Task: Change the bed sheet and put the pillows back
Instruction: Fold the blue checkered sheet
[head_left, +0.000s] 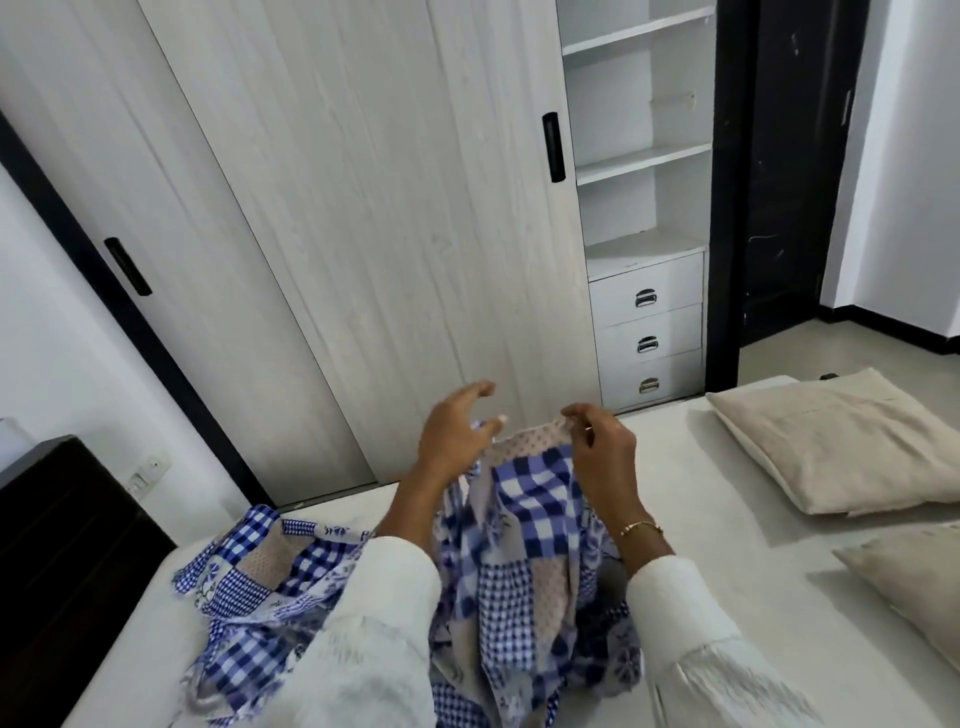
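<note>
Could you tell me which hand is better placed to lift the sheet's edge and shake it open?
Probably the right hand: it pinches the edge of the patchwork sheet, while the left hand has spread fingers.

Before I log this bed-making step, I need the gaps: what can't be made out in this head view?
- Left hand: its grip on the patchwork sheet is unclear; the palm faces away.
- Sheet's full size: bunched, covered by the sleeves, cut by the bottom edge.
- Second pillow: cut by the right edge.
- Mattress foot: outside the frame.

Loose white sleeves, thin gold bracelet on right wrist.
</note>
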